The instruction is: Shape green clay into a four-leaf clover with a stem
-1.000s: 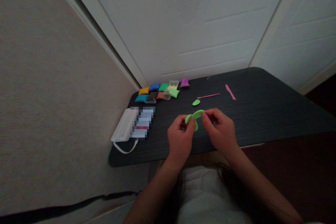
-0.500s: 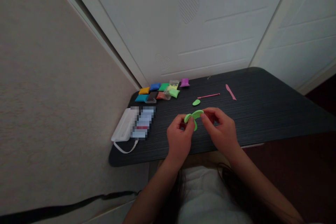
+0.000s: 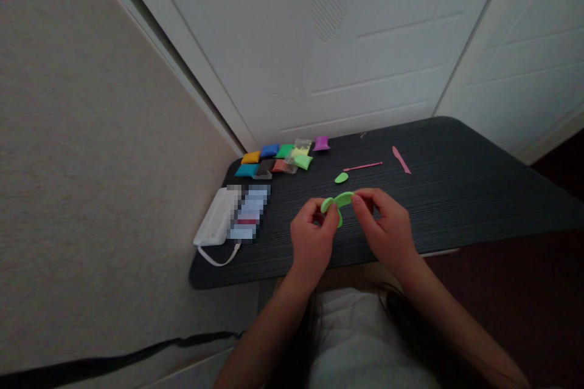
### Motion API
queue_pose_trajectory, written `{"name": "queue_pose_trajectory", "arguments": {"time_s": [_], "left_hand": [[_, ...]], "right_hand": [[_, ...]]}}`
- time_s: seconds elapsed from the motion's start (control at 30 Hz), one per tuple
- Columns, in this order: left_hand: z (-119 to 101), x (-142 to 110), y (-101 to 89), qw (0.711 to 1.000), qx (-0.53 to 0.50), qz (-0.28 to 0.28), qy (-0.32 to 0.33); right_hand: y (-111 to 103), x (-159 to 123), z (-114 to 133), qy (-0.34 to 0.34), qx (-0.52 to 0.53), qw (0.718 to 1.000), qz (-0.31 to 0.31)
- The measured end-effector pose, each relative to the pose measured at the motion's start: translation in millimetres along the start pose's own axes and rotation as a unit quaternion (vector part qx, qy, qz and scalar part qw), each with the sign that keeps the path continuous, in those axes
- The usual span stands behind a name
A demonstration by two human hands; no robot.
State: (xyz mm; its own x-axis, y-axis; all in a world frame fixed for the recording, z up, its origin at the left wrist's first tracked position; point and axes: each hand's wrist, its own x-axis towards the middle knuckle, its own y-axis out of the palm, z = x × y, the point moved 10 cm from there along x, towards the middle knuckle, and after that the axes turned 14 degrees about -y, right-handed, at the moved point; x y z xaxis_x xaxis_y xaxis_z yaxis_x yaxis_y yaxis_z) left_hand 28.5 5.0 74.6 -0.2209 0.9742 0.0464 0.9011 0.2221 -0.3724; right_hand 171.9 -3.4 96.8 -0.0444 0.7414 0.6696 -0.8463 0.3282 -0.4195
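Light green modeling clay (image 3: pixel 344 199), shaped into flat petal-like lobes joined at the middle, is held up over the dark table. My left hand (image 3: pixel 314 234) pinches it near the join, thumb in front. My right hand (image 3: pixel 385 222) has thumb and forefinger closed on the tip of the right-hand lobe. Beyond my hands a loose green clay oval (image 3: pixel 341 178) lies flat on the table. Just behind it rests a thin pink modeling stick (image 3: pixel 362 166), and a pink clay knife (image 3: pixel 401 160) lies farther right.
Several colored clay packets (image 3: pixel 269 151) sit in a cluster at the table's back left, with a purple packet (image 3: pixel 322 143) beside them. A white power bank (image 3: pixel 214 219) and a blurred phone (image 3: pixel 250 213) lie at left, joined by a white cable (image 3: pixel 219 264). A white paneled door (image 3: pixel 387 42) stands behind the dark table (image 3: pixel 465 194).
Almost nothing differs. My right thumb and forefinger have shifted very slightly on the tip of the right lobe; the clay stays in both hands.
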Motion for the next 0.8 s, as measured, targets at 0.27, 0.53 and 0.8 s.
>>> {"name": "queue_pose_trajectory", "arguments": {"time_s": [0.27, 0.53, 0.8], "left_hand": [[-11, 2, 1.8, 0.994, 0.100, 0.020, 0.051], [-27, -4, -6.9, 0.981, 0.143, -0.038, 0.125], [-27, -4, -5.1, 0.980, 0.152, -0.022, 0.123]], "right_hand": [[1, 2, 1, -0.029, -0.020, 0.999, 0.033], [3, 1, 3, -0.048, -0.037, 0.997, 0.040], [3, 3, 5, -0.046, 0.004, 0.998, 0.033]]}}
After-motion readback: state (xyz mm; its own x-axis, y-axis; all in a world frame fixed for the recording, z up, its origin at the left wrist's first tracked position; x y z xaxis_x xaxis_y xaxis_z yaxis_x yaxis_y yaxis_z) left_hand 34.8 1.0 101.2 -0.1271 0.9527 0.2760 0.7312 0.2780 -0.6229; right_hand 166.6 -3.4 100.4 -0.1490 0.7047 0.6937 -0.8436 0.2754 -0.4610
